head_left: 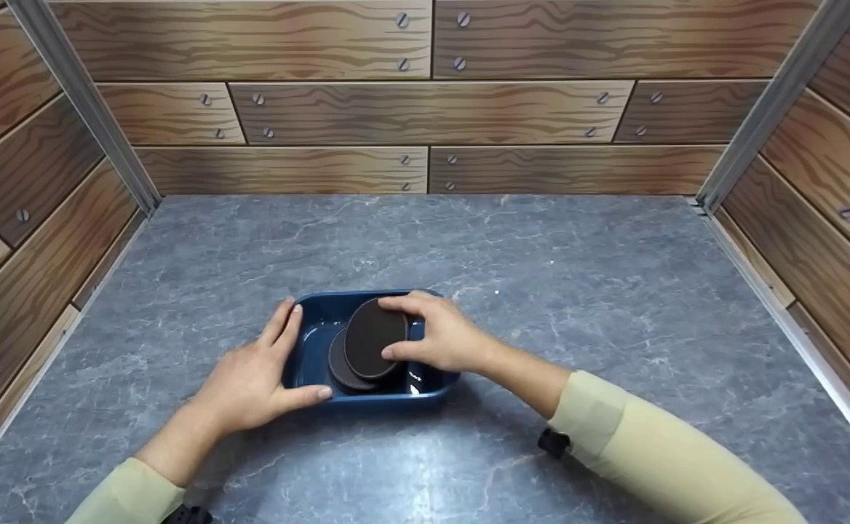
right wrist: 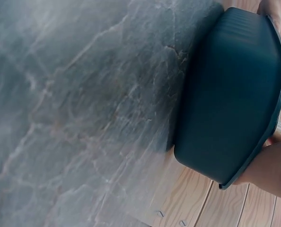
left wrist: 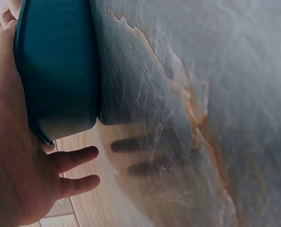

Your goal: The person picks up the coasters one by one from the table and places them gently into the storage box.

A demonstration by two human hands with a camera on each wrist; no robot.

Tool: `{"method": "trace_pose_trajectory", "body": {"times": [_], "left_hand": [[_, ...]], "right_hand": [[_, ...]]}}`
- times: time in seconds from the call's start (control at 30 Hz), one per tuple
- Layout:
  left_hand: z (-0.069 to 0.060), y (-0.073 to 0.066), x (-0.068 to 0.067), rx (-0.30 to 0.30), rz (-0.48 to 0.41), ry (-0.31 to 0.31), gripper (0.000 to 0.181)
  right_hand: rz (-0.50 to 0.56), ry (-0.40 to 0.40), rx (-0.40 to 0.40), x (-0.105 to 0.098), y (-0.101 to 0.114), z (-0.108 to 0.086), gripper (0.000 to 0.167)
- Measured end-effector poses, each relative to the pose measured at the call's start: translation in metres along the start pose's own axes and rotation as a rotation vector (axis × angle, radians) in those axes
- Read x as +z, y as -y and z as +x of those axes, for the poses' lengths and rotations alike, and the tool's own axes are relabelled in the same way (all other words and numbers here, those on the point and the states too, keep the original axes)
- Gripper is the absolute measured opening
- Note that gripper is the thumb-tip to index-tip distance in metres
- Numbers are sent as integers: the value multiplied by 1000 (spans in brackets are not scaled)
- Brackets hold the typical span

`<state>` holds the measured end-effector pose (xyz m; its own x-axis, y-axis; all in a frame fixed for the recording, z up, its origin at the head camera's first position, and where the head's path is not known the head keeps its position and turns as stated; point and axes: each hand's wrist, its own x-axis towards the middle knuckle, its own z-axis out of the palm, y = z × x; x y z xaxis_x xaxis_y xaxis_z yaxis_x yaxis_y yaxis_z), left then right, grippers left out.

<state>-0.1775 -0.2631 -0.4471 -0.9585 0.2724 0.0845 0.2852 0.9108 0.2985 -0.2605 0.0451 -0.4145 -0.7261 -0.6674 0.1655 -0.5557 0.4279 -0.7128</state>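
A blue rectangular tray (head_left: 314, 356) with raised walls sits on the table. Inside it lies a dark round coaster (head_left: 343, 369) with a stitched edge, partly covered by a second dark coaster (head_left: 370, 338), which is tilted. My right hand (head_left: 447, 335) reaches over the tray's right side and pinches this upper coaster between thumb and fingers. At the tray's left end, my left hand (head_left: 254, 382) rests with spread, fairly straight fingers, its thumb on the near rim. Two of its fingers (left wrist: 79, 185) extend free beside the tray wall in the left wrist view.
The grey marbled tabletop (head_left: 578, 291) surrounds the tray. Wood-patterned panels (head_left: 425, 113) enclose the back and both sides, with metal corner posts (head_left: 760, 102). Black straps sit at both sleeves, one by the right cuff (head_left: 554, 442).
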Motion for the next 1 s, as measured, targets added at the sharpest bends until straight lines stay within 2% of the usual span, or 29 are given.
{"method": "trace_pose_trajectory", "body": {"times": [0.27, 0.5, 0.83, 1.0], "left_hand": [[1, -2, -1, -7, -2, 21, 123], [5, -3, -1, -6, -4, 36, 124], [8, -4, 0, 25, -5, 17, 123], [8, -4, -3, 19, 0, 20, 123]], "right_hand": [[-187, 36, -35, 1, 0, -3, 68], [-313, 99, -11, 2, 0, -4, 71], [-400, 97, -41, 7, -3, -5, 75], [-361, 26, -88, -1, -2, -7, 76]]}}
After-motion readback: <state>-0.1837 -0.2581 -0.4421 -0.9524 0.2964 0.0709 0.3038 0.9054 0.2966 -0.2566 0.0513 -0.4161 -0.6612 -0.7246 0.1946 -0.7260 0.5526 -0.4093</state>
